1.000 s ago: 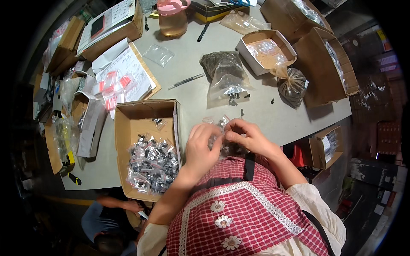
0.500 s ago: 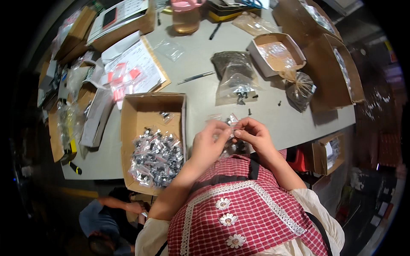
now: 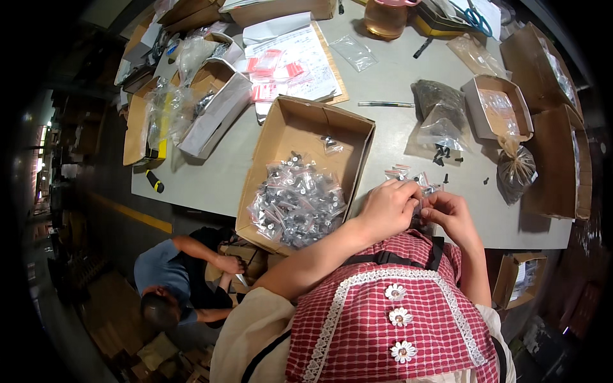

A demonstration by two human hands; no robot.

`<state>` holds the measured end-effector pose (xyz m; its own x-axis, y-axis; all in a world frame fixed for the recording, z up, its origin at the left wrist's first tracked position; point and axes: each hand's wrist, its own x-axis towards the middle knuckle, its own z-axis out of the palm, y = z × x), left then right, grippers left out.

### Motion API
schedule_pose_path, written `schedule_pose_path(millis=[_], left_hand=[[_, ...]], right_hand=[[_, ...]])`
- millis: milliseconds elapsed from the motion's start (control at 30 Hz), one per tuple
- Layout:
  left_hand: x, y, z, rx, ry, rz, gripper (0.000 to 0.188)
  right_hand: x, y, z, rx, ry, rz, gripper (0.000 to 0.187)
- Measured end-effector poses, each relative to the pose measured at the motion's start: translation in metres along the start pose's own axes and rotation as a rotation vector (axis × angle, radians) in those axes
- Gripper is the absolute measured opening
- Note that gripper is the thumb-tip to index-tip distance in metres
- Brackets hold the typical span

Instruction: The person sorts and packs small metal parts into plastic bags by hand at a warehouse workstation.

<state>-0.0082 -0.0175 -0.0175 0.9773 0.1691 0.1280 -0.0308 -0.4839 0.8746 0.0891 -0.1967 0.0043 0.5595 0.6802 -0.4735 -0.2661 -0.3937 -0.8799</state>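
Observation:
At the table's near edge my left hand (image 3: 391,207) and my right hand (image 3: 452,216) meet in front of the apron. Fingers of both are pinched together on a small clear zip bag (image 3: 419,205), mostly hidden behind them; its contents are unclear. More small zip bags (image 3: 401,172) with dark parts lie just beyond the fingertips. To the left, a cardboard box (image 3: 365,137) contains a heap of filled zip bags (image 3: 297,201). A large clear bag of dark screws (image 3: 440,108) lies open beyond my hands, several screws (image 3: 440,155) spilling from its mouth.
A pen (image 3: 386,104) lies behind the box, near papers with red-striped empty bags (image 3: 274,67). Right of the screws are a tied bag (image 3: 517,171), a white box (image 3: 469,102) and cardboard boxes (image 3: 555,163). Below left, another person (image 3: 172,274) is bent over.
The view has swung left, so the table contents sit farther right in the picture. My hands stay together at the table edge, their fingers shifted around the small zip bag.

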Motion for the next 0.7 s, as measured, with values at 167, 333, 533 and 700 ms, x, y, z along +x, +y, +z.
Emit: schedule_pose_path(millis=[167,333,533,700], left_hand=[[-0.001,0.002,0.003,0.062,0.047,0.085,0.013],[0.006,0.013,-0.008,0.154,0.132,0.213,0.014],[-0.001,0.006,-0.003,-0.067,-0.191,0.04,0.02],[-0.002,0.0,0.005,-0.17,-0.174,0.07,0.02]], right_hand=[[-0.003,0.0,-0.002,-0.049,-0.058,0.063,0.012],[-0.004,-0.002,0.002,-0.032,0.054,0.084,0.021],[-0.01,-0.004,0.001,-0.047,-0.075,0.014,0.025],[-0.017,-0.015,-0.003,0.14,-0.142,0.122,0.019]])
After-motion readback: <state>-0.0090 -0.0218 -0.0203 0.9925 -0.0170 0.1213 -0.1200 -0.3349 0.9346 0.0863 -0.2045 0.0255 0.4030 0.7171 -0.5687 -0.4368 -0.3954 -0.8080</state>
